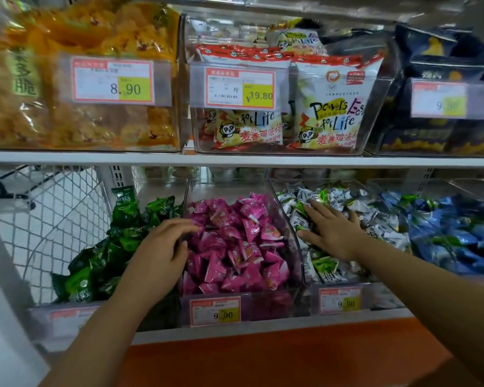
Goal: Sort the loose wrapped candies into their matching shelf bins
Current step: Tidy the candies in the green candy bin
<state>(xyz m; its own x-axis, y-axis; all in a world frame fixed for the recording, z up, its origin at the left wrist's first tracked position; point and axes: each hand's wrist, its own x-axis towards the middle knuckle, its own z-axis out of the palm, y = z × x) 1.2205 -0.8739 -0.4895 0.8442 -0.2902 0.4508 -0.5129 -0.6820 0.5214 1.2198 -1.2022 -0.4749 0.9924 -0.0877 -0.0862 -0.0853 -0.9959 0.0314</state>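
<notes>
2 hands, 4 candy bins

White snack packets sit between orange snack bags and dark bags.

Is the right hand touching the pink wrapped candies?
No, the right hand rests flat with straight fingers on the white-and-green wrapped candies.

A single wide-angle camera, worn on the person's head, faces the shelving head-on and tilts downward. It is close to the pink-candy bin, which lies just below the middle of the view. The shelf board runs above that bin and the orange ledge lies below it.
</notes>
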